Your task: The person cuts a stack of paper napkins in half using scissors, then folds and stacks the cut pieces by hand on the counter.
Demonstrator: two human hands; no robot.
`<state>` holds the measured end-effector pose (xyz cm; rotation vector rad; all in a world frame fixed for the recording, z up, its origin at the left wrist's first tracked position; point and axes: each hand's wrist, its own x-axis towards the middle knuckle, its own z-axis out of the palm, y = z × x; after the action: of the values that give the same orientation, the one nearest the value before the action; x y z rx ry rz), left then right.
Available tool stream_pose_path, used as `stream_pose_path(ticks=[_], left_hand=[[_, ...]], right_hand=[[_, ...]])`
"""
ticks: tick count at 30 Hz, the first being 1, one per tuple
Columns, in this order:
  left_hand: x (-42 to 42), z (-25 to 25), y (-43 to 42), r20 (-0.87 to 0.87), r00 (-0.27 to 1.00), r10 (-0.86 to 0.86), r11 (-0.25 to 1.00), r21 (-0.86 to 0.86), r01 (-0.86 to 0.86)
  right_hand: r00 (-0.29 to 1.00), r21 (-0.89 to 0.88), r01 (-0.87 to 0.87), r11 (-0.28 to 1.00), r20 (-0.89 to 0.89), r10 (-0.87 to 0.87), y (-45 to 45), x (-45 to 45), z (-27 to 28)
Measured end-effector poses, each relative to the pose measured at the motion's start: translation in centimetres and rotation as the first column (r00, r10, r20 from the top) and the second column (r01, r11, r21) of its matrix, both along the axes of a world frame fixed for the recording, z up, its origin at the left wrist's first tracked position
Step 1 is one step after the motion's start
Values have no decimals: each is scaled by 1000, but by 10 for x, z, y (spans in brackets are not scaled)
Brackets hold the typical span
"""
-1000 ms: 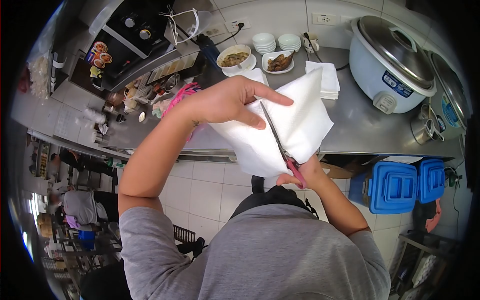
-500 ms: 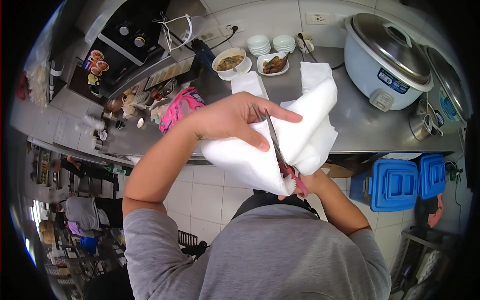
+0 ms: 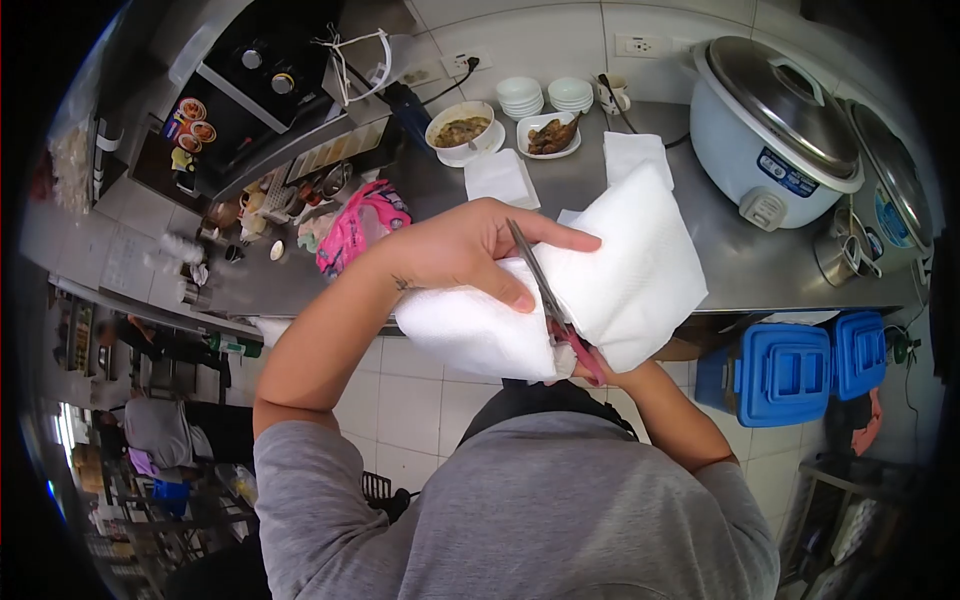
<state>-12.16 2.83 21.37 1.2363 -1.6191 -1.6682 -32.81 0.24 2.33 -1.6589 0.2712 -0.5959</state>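
White paper towel is spread in two parts in front of my chest, with a pair of scissors between them. My left hand reaches over the top, its thumb on the left part and its index finger on the right part, gripping the towel. Below, my right hand is at the scissors' red handles, its fingers mostly hidden behind the towel. The blades point up and left, nearly closed together.
On the steel counter are folded white towels, a bowl of food, a dish of fried fish and a pink bag. A large rice cooker stands right. Blue lidded bins are below. Other people appear left.
The scissor blades have closed closer together. The towel's right part has opened out flatter and wider, and its left part has shifted slightly up.
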Motion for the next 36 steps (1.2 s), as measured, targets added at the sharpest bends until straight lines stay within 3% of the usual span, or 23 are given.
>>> stream_pose_path(ticks=[2, 3, 4, 5, 7, 9, 12, 15, 18, 19, 20, 21, 22, 25, 28, 31, 34, 36], left_hand=[[17, -6, 2, 7, 1000, 20, 998, -59, -20], [28, -4, 4, 13, 998, 65, 996, -59, -65], [41, -1, 7, 19, 994, 111, 992, -61, -109], [55, 2, 11, 24, 987, 157, 986, -67, -155], [80, 2, 18, 31, 987, 156, 983, -99, -152], [97, -1, 22, 9, 989, 146, 985, -90, -144], [114, -9, 24, 9, 994, 113, 992, -60, -112], [128, -10, 25, 23, 998, 55, 997, -62, -54], [145, 0, 28, 68, 998, -4, 998, -61, 8], [153, -5, 28, 17, 1000, -9, 996, -88, 10], [160, -4, 26, 28, 999, -32, 993, -112, 35], [165, -3, 25, 34, 998, -61, 990, -128, 64], [168, -1, 23, 40, 995, -94, 985, -144, 99], [179, 6, 17, 19, 982, -188, 974, -127, 189], [194, 10, 15, 42, 972, -229, 951, -203, 233], [217, 9, 13, 158, 956, -246, 908, -308, 285], [227, 5, 13, 269, 963, -10, 905, -407, 123], [234, 4, 11, 302, 947, 112, 908, -417, 25]], right_hand=[[984, 163, -41, 986, -165, 68, 1, 1, -5], [971, 47, -39, 998, -234, 49, -1, -2, -10], [960, -351, -15, 936, -267, -84, -5, -7, -9], [873, -279, -58, 958, -481, -87, -10, -10, -31], [846, -211, 123, 970, -489, -213, -25, -20, -83], [626, -155, 291, 944, -715, -310, -48, -15, -98], [368, -619, 259, 742, -646, -668, -75, 13, -105], [287, -578, 315, 753, -698, -656, -98, 41, -114], [278, -530, 176, 829, -782, -559, -116, 59, -100], [595, -199, 399, 895, -687, -418, -122, 67, -74], [836, 203, 451, 869, -436, -333, -124, 73, -36], [945, 325, 320, 890, -182, -273, -120, 84, 1], [971, 404, 165, 900, 93, -220, -113, 99, 34], [924, 426, -320, 846, 336, 180, -99, 145, 93], [944, 381, -329, 864, 150, 293, -108, 157, 89], [994, 428, -87, 900, -17, 104, -102, 162, 106], [978, 294, 208, 933, -51, -202, -100, 154, 121], [875, 142, 481, 865, -144, -463, -99, 142, 133]])
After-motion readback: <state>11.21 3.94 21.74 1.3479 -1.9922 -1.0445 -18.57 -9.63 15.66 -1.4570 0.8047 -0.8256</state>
